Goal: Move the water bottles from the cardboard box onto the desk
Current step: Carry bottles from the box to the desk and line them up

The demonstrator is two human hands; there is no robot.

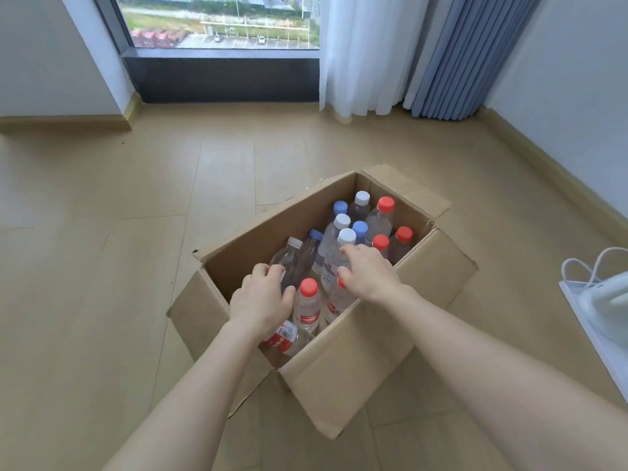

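An open cardboard box (343,362) stands on the floor and holds several clear water bottles with red, white and blue caps. My left hand (261,302) reaches into the box's near left corner, its fingers curled around a tilted clear bottle (283,338) with a red label. My right hand (368,271) lies over the middle of the box, with fingers and thumb wrapped on a white-capped bottle (334,254). A red-capped bottle (307,305) stands upright between my hands. The white desk (582,317) shows only as a corner at the right edge.
A white bag with handles (601,287) sits on the desk corner. The box flaps (407,188) are folded outward. Wooden floor surrounds the box. A window and curtains (438,56) are at the far wall.
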